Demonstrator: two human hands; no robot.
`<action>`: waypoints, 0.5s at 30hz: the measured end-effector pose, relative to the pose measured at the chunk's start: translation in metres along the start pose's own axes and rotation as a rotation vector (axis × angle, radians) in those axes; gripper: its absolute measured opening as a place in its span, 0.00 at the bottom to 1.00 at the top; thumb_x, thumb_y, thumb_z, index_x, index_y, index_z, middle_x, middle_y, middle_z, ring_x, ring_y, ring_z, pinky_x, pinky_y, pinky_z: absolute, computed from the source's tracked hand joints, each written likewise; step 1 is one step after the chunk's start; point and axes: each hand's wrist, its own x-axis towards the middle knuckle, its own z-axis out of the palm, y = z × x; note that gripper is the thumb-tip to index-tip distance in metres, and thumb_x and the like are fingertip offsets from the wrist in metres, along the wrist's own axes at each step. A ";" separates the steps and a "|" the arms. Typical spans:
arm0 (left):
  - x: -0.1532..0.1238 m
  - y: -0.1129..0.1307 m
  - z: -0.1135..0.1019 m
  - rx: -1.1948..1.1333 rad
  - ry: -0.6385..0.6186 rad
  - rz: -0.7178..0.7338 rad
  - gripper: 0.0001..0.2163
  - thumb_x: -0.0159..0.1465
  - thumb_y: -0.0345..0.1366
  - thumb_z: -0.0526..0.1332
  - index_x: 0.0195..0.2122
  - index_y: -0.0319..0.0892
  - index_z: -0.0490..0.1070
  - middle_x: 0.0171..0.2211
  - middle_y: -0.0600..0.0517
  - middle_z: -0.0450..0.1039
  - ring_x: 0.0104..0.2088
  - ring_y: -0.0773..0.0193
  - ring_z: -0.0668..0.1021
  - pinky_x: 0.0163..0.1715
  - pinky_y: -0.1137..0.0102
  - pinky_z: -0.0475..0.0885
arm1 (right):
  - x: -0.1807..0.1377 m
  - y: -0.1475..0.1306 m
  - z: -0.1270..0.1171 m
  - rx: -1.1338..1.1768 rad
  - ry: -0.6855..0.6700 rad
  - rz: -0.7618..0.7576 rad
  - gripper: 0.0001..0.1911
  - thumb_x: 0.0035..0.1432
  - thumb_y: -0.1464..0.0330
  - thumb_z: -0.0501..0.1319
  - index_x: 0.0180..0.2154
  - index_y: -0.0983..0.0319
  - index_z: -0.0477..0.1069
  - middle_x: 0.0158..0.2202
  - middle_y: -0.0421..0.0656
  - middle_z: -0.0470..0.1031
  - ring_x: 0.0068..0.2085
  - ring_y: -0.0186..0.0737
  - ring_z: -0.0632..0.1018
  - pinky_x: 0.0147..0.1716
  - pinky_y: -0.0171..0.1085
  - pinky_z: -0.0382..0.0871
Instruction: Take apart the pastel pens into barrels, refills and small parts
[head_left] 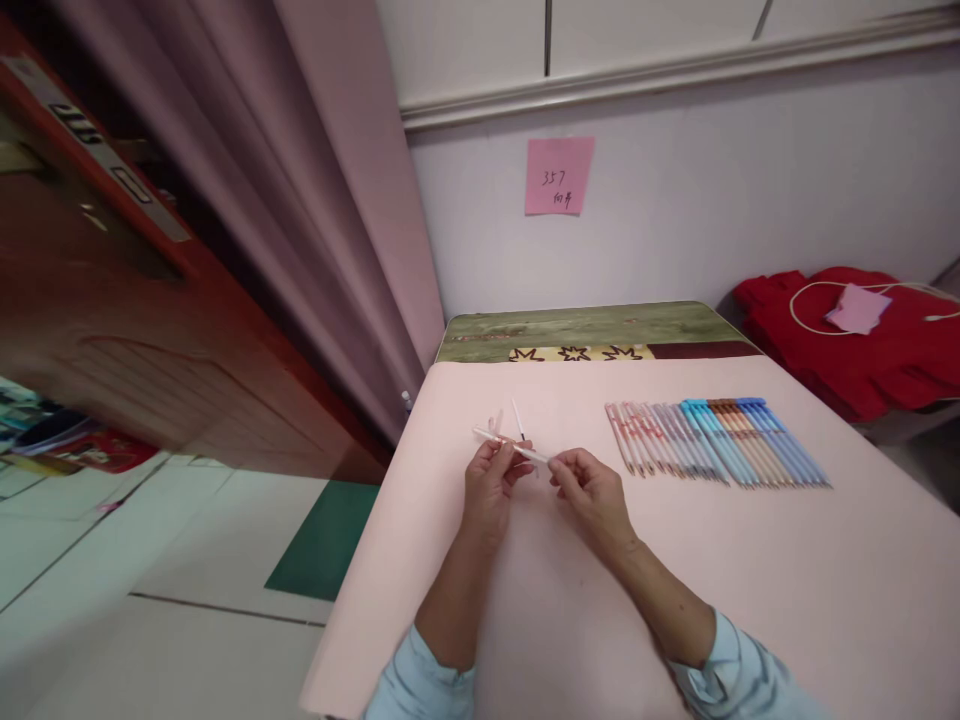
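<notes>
A slim white pen is stretched between my two hands, low over the tabletop. My left hand pinches it around the middle with thumb and fingers. My right hand grips its right end between thumb and fingertips. Just beyond my left hand lies a thin white stick with a dark tip, like a pen refill. Pale, clear-looking pieces rest beside it, partly hidden by my fingers. Off to the right, several pens lie side by side in a row, from clear with red marks through light blue and brown to blue.
Pale pink paper or cloth covers the table. Behind it is a green patterned strip against the wall. A red cloth with a white cable sits at the right. A pink note hangs above; a wooden door stands left.
</notes>
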 end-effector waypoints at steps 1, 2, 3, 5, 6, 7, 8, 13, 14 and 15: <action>0.000 0.000 0.000 0.005 -0.019 -0.007 0.13 0.55 0.39 0.70 0.36 0.37 0.71 0.36 0.45 0.79 0.33 0.65 0.80 0.33 0.72 0.75 | 0.000 0.001 -0.001 0.003 -0.017 0.011 0.19 0.61 0.51 0.58 0.29 0.60 0.70 0.23 0.41 0.73 0.23 0.35 0.72 0.25 0.33 0.66; -0.001 -0.001 0.000 0.007 -0.032 -0.016 0.13 0.55 0.39 0.70 0.36 0.37 0.71 0.36 0.45 0.79 0.34 0.65 0.80 0.33 0.72 0.75 | 0.000 0.001 -0.001 0.005 -0.034 0.019 0.22 0.62 0.50 0.55 0.27 0.60 0.70 0.22 0.40 0.72 0.22 0.35 0.71 0.24 0.33 0.66; -0.001 -0.001 0.000 0.008 -0.037 -0.027 0.13 0.55 0.39 0.70 0.35 0.37 0.71 0.36 0.45 0.79 0.34 0.65 0.80 0.33 0.72 0.75 | 0.001 0.002 -0.001 0.006 -0.049 0.028 0.24 0.63 0.49 0.53 0.25 0.60 0.69 0.20 0.40 0.71 0.20 0.34 0.71 0.23 0.33 0.65; 0.000 -0.002 -0.001 0.007 -0.023 -0.038 0.14 0.55 0.39 0.70 0.35 0.37 0.71 0.36 0.45 0.79 0.33 0.65 0.80 0.32 0.72 0.75 | 0.001 0.002 -0.001 0.014 -0.067 0.044 0.26 0.64 0.48 0.50 0.25 0.60 0.69 0.19 0.40 0.71 0.20 0.35 0.70 0.23 0.33 0.65; 0.001 -0.002 -0.002 0.003 -0.006 -0.034 0.13 0.55 0.39 0.70 0.35 0.37 0.71 0.36 0.45 0.79 0.32 0.65 0.80 0.32 0.73 0.74 | 0.002 0.002 0.000 0.019 -0.065 0.045 0.25 0.63 0.48 0.52 0.28 0.60 0.71 0.21 0.41 0.72 0.21 0.36 0.71 0.24 0.33 0.66; 0.002 -0.002 -0.002 -0.001 0.011 -0.028 0.13 0.55 0.39 0.70 0.35 0.37 0.71 0.35 0.46 0.79 0.32 0.66 0.80 0.32 0.73 0.74 | 0.002 0.002 0.000 0.019 -0.055 0.034 0.22 0.61 0.48 0.55 0.33 0.60 0.72 0.24 0.41 0.74 0.23 0.36 0.73 0.25 0.33 0.67; 0.002 -0.002 -0.003 -0.004 0.021 -0.024 0.13 0.55 0.39 0.70 0.35 0.37 0.71 0.35 0.46 0.79 0.31 0.66 0.80 0.32 0.73 0.74 | 0.002 0.002 0.001 0.014 -0.040 0.012 0.21 0.59 0.49 0.59 0.38 0.60 0.72 0.26 0.41 0.75 0.25 0.37 0.73 0.26 0.33 0.67; 0.002 -0.003 -0.002 0.006 -0.028 -0.031 0.13 0.54 0.39 0.70 0.34 0.37 0.71 0.35 0.45 0.80 0.31 0.66 0.80 0.33 0.72 0.74 | 0.002 0.005 0.002 -0.037 -0.018 -0.050 0.18 0.57 0.51 0.61 0.34 0.60 0.71 0.25 0.39 0.74 0.25 0.35 0.72 0.26 0.32 0.66; 0.001 -0.003 -0.001 0.015 -0.038 -0.035 0.13 0.54 0.39 0.70 0.34 0.37 0.72 0.35 0.45 0.80 0.31 0.66 0.80 0.33 0.72 0.74 | 0.002 0.006 0.002 -0.020 -0.033 -0.023 0.20 0.60 0.50 0.58 0.31 0.60 0.71 0.23 0.40 0.73 0.23 0.35 0.72 0.25 0.33 0.66; 0.001 -0.003 0.000 0.025 -0.045 -0.040 0.13 0.54 0.39 0.71 0.34 0.37 0.72 0.35 0.45 0.80 0.31 0.65 0.80 0.33 0.72 0.74 | 0.002 0.006 0.001 0.003 -0.052 0.008 0.23 0.62 0.49 0.54 0.28 0.60 0.71 0.21 0.40 0.72 0.22 0.35 0.72 0.24 0.33 0.66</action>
